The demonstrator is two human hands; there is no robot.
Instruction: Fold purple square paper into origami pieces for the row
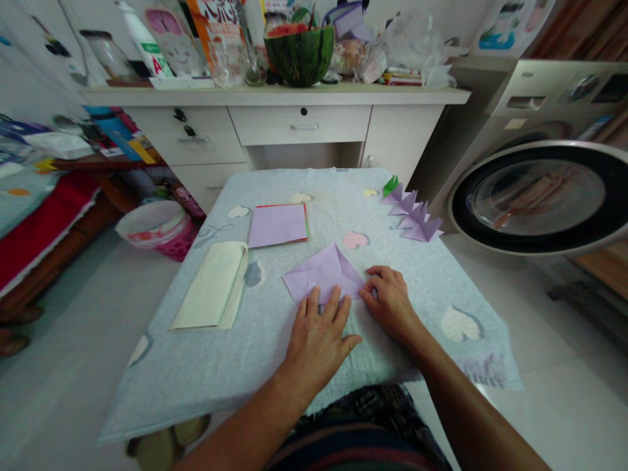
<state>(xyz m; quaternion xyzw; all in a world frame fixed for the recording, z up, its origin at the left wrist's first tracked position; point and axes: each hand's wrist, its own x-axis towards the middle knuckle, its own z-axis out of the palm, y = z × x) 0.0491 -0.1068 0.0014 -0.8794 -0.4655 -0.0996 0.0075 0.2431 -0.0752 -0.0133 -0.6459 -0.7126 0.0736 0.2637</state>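
Observation:
A lilac sheet of paper [324, 269], partly folded, lies on the grey-blue tablecloth [206, 366] in front of me. My left hand [318, 333] rests flat on its near edge with fingers stretched out. My right hand [390, 297] has its fingers curled and pressed on the sheet's right corner. A stack of coloured square papers [277, 224], lilac on top, lies farther back. Several folded lilac paper pieces [413, 216] sit in a row at the table's far right, with a green one [390, 185] behind them.
A cream folded cloth or booklet [213, 285] lies at the left of the table. Behind stands a white desk [275, 98] with half a watermelon [299, 52] and clutter. A washing machine door [540, 196] is right, a pink bucket [157, 229] left.

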